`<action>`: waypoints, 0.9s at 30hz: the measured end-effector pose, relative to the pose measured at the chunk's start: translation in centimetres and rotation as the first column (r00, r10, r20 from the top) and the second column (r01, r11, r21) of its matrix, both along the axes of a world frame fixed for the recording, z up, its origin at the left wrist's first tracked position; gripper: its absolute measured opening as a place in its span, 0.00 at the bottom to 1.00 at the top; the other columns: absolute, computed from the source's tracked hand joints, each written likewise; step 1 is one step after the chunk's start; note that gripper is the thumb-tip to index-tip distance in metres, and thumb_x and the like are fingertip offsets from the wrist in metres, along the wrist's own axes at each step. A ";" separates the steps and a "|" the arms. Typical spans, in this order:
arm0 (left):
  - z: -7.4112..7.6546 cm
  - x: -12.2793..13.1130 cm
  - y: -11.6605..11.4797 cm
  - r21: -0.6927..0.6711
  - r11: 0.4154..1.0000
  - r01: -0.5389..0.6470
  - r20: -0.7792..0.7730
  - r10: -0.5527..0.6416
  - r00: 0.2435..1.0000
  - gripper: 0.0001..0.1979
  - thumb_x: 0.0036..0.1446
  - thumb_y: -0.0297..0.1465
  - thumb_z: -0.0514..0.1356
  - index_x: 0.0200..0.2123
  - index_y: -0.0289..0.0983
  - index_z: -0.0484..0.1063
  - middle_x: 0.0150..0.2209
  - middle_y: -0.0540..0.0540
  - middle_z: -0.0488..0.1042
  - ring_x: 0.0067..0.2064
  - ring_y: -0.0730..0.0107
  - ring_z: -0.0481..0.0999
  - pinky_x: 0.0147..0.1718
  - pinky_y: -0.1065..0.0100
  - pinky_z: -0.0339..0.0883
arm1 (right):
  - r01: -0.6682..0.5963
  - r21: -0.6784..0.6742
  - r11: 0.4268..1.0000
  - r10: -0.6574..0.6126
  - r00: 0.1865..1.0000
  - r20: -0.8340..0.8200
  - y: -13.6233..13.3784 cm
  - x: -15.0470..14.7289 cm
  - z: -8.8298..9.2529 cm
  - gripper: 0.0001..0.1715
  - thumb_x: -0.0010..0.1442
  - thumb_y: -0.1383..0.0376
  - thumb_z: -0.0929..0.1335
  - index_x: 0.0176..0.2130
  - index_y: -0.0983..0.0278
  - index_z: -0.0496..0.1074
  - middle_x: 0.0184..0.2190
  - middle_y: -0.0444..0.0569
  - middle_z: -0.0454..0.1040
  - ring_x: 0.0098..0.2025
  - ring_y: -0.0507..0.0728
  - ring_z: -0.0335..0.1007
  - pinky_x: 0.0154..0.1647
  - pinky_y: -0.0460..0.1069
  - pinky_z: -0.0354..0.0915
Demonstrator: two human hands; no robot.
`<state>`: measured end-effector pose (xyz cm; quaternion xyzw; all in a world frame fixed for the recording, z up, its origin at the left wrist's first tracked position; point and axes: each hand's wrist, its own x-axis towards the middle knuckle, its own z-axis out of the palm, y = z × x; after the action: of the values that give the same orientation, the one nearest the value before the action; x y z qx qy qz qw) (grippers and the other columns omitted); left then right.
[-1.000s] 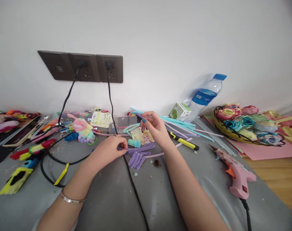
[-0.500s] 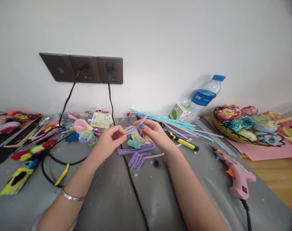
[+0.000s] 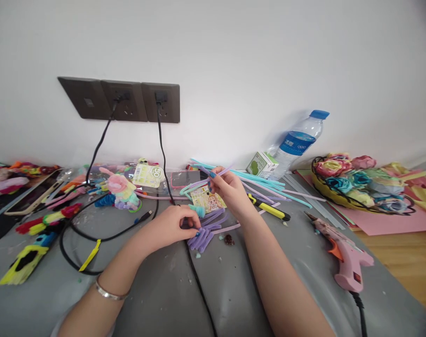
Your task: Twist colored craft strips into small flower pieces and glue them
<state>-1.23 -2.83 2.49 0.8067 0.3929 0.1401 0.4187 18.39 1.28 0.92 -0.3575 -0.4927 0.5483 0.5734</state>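
My right hand (image 3: 227, 189) is raised over the middle of the table, its fingers pinching a purple pipe cleaner (image 3: 224, 172) whose end points up and right. A teal and purple loop (image 3: 188, 188) extends to the left of those fingers. Lower and to the left, my left hand (image 3: 176, 223) touches the folded purple pipe cleaners (image 3: 203, 238) with thumb and fingertips; whether it grips one is unclear. Beside it lie a teal coil (image 3: 198, 210) and a small picture card (image 3: 213, 200).
A yellow cutter (image 3: 269, 207) and long teal pipe cleaners (image 3: 262, 180) lie right of my hands. Farther right are a pink glue gun (image 3: 349, 262), a bottle (image 3: 299, 142) and a flower basket (image 3: 342, 199). A black cable (image 3: 198, 281) runs under my left hand.
My left hand has let go of the raised piece and moved down to the folded purple pipe cleaners. My right hand has shifted slightly right, still pinching purple.
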 end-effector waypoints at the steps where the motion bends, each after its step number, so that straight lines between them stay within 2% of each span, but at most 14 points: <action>1: 0.2 0.0 0.0 -0.017 1.000 -0.006 0.019 0.006 1.000 0.04 0.50 0.26 0.60 0.29 0.38 0.75 0.30 0.51 0.73 0.31 0.71 0.69 0.31 0.71 0.60 | -0.003 -0.007 1.000 0.003 1.000 -0.008 0.0 0.0 0.1 0.22 0.50 0.50 0.75 0.32 0.62 0.68 0.22 0.40 0.67 0.23 0.49 0.61 0.25 0.45 0.60; 7: 1.0 -0.4 0.3 -0.161 0.973 -0.162 0.220 0.196 0.956 0.02 0.55 0.30 0.58 0.32 0.37 0.68 0.30 0.51 0.71 0.32 0.71 0.71 0.31 0.71 0.63 | -0.004 -0.060 0.998 -0.004 0.991 -0.134 0.0 0.2 0.4 0.23 0.48 0.52 0.77 0.31 0.61 0.66 0.22 0.39 0.68 0.24 0.49 0.64 0.27 0.45 0.63; 10: 0.8 -0.5 0.7 -0.163 0.947 -0.278 0.337 0.318 0.886 0.05 0.56 0.32 0.58 0.36 0.38 0.68 0.31 0.50 0.72 0.29 0.72 0.71 0.27 0.72 0.64 | -0.057 -0.073 0.996 0.044 0.984 -0.171 -0.2 0.2 0.6 0.21 0.48 0.54 0.78 0.33 0.61 0.69 0.25 0.41 0.72 0.27 0.51 0.68 0.32 0.47 0.67; 13: 0.6 -0.4 1.0 -0.112 0.914 -0.389 0.393 0.400 0.828 0.05 0.54 0.32 0.60 0.34 0.37 0.69 0.31 0.50 0.71 0.26 0.75 0.68 0.23 0.74 0.62 | -0.145 -0.070 0.987 0.134 0.981 -0.138 -0.6 -0.1 0.8 0.18 0.49 0.57 0.77 0.34 0.62 0.72 0.28 0.44 0.74 0.30 0.51 0.71 0.36 0.48 0.68; 15: 0.6 -0.3 1.1 -0.094 0.898 -0.431 0.428 0.427 0.797 0.05 0.52 0.32 0.61 0.32 0.37 0.71 0.30 0.51 0.71 0.26 0.75 0.68 0.23 0.74 0.63 | -0.203 -0.050 0.978 0.197 0.976 -0.096 -0.9 -0.3 0.9 0.15 0.50 0.58 0.77 0.32 0.63 0.72 0.27 0.44 0.75 0.30 0.51 0.71 0.36 0.48 0.67; 18: 0.4 -0.1 1.1 -0.142 0.891 -0.430 0.482 0.442 0.756 0.08 0.50 0.32 0.63 0.34 0.36 0.74 0.27 0.52 0.71 0.26 0.74 0.69 0.25 0.73 0.67 | -0.244 -0.004 0.970 0.243 0.970 -0.029 -1.2 -0.7 0.9 0.14 0.52 0.59 0.76 0.30 0.64 0.72 0.25 0.43 0.73 0.29 0.51 0.68 0.33 0.48 0.65; 22: 0.0 0.0 1.1 -0.174 0.895 -0.410 0.525 0.437 0.730 0.10 0.50 0.31 0.64 0.37 0.36 0.78 0.31 0.49 0.77 0.30 0.72 0.74 0.29 0.72 0.71 | -0.236 0.030 0.971 0.235 0.971 0.046 -1.3 -1.0 0.9 0.14 0.53 0.59 0.76 0.29 0.63 0.70 0.24 0.42 0.70 0.29 0.52 0.67 0.33 0.49 0.63; 27: -0.2 0.1 0.9 -0.126 0.893 -0.433 0.535 0.428 0.728 0.10 0.51 0.30 0.64 0.38 0.36 0.79 0.33 0.47 0.80 0.31 0.70 0.77 0.30 0.71 0.73 | -0.236 0.058 0.970 0.229 0.968 0.102 -1.2 -1.0 0.8 0.15 0.54 0.58 0.75 0.27 0.63 0.68 0.24 0.42 0.70 0.29 0.52 0.66 0.34 0.49 0.61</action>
<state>-1.08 -1.88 2.27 0.6203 0.4313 0.4601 0.4663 17.37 0.05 1.74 -0.3028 -0.5764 0.5767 0.4934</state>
